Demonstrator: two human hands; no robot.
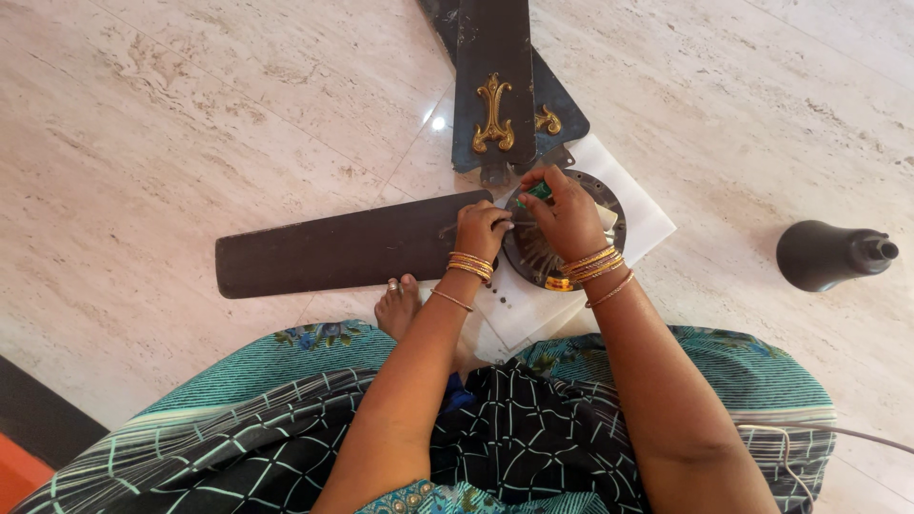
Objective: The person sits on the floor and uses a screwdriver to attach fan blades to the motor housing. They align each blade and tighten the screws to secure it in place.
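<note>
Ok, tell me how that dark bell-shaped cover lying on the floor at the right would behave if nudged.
The dark bell-shaped cover lies on its side on the polished stone floor, so it would probably roll, curving toward its narrow neck. Its smooth, rounded surface suggests it may slide easily. It looks rigid, likely keeping its shape when lifted.

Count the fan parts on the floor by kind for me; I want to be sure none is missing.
Fan blades: 3 (one dark brown blade, two stacked blades with gold trim)
Round motor housing: 1
Dark bell-shaped cover: 1
Total: 5
</note>
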